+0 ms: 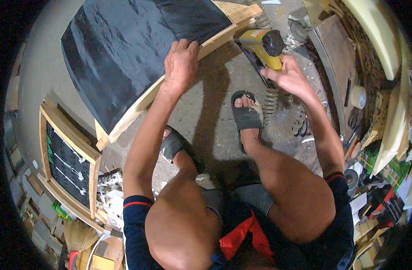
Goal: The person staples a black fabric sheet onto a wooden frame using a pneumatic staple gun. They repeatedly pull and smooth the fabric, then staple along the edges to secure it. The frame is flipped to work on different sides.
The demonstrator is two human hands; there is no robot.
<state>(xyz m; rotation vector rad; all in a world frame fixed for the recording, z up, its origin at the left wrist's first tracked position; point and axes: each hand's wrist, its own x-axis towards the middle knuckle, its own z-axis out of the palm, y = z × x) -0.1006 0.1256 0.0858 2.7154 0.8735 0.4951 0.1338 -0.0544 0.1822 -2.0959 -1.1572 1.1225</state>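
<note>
A wooden frame [136, 109] with a black sheet of cloth or film [125, 49] stretched over it lies at the upper left. My left hand [182, 65] is closed at its right-hand edge, with curled fingers on the black sheet where it meets the wood. Whether a fold of the sheet is pinched there is hidden. In my right hand [289, 76] is a yellow air staple gun [262, 45], gripped by its handle. The tool is held apart from the frame, to its right. Below my right hand hangs or lies a coiled air hose [278, 119].
At the left leans a second wooden frame [69, 162] with dark webbing. A straw broom [81, 236] is at the lower left. Foam strips [385, 40], a tape roll [358, 97] and scraps crowd the right. My sandalled feet [247, 112] rest on the concrete floor [210, 121].
</note>
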